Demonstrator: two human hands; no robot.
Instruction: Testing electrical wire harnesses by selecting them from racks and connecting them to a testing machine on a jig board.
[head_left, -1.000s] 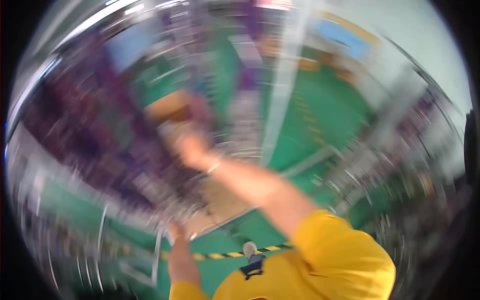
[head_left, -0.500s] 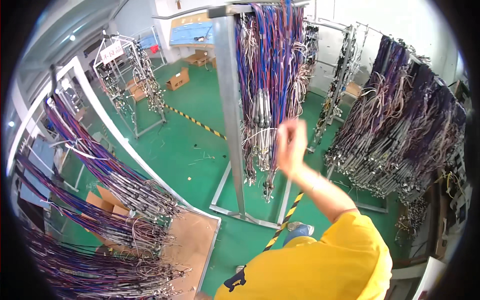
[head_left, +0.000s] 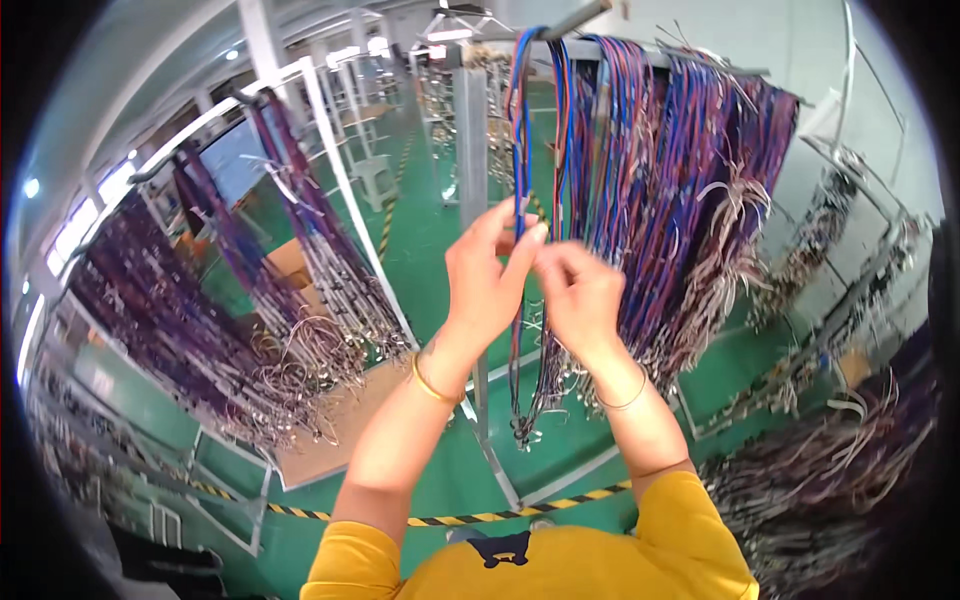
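Both of my hands are raised in front of a metal rack [head_left: 473,140]. A thin wire harness [head_left: 519,130] of blue, black and orange wires hangs over the rack's near peg, its connectors dangling low. My left hand [head_left: 488,275] has its fingers closed round this harness at mid-height. Close beside it, my right hand [head_left: 582,300] is bent into a pinch, its fingertips somewhat blurred; what they hold, if anything, I cannot make out. Just behind the right hand hangs a thicker row of similar harnesses [head_left: 690,170], blue, red and purple, some with white ties.
On the left, a white-framed rack [head_left: 335,150] carries more harness bundles [head_left: 170,290] above a brown board [head_left: 345,420]. More harnesses [head_left: 850,470] hang at lower right. Yellow-black tape [head_left: 470,519] crosses the green floor near my feet. A white stool [head_left: 373,180] stands farther back.
My view has turned, and the rack is now straight ahead. My left hand has come into view and grips a harness. My right hand has come in beside it.
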